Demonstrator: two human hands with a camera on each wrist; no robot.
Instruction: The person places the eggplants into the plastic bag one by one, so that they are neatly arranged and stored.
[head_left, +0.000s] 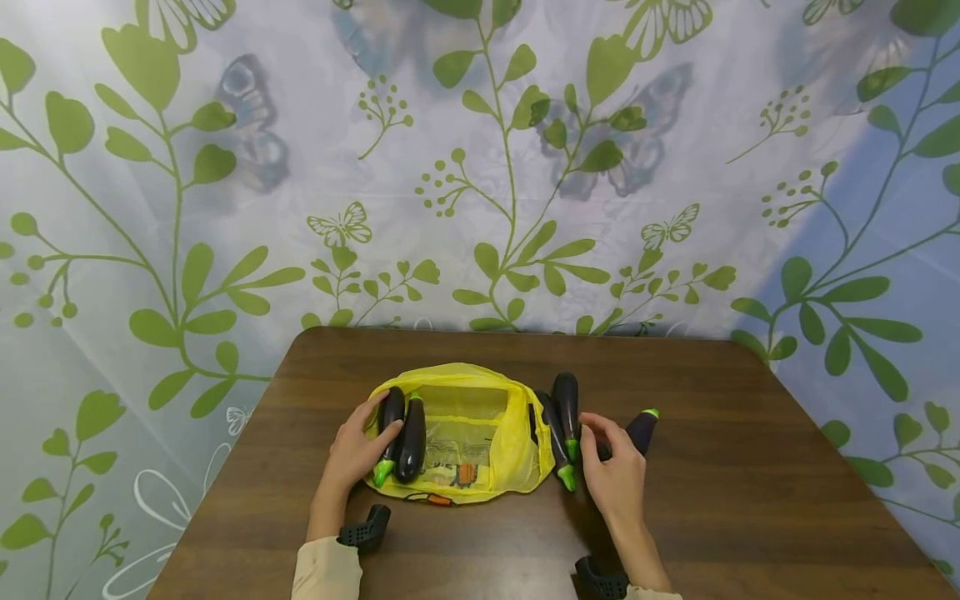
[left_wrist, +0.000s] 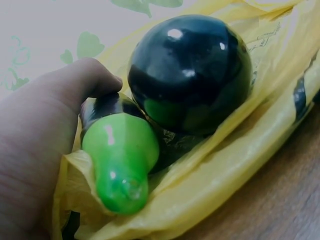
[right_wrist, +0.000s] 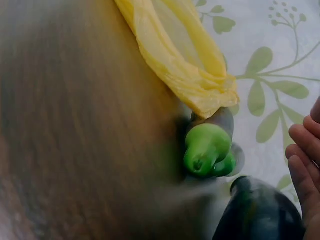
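A yellow plastic bag [head_left: 517,454] lies with its mouth spread wide. Inside its left end are two dark eggplants, one with a green cap [left_wrist: 120,145] toward the front and the other [head_left: 410,442] showing its round end. My left hand [head_left: 358,442] grips the outer eggplant [head_left: 392,408], thumb across it, by the bag's rim. My right hand [head_left: 617,467] is over another eggplant [head_left: 642,429], right of the bag; in the right wrist view its straight fingers [right_wrist: 302,172] stand beside a dark eggplant [right_wrist: 260,212], apart from it.
Two more eggplants, one nearer the bag [head_left: 553,425] and one beside it [head_left: 566,400], lie against the bag's right side, green caps toward the front. The brown wooden table [head_left: 712,517] meets a leaf-patterned curtain [head_left: 420,275] at the back.
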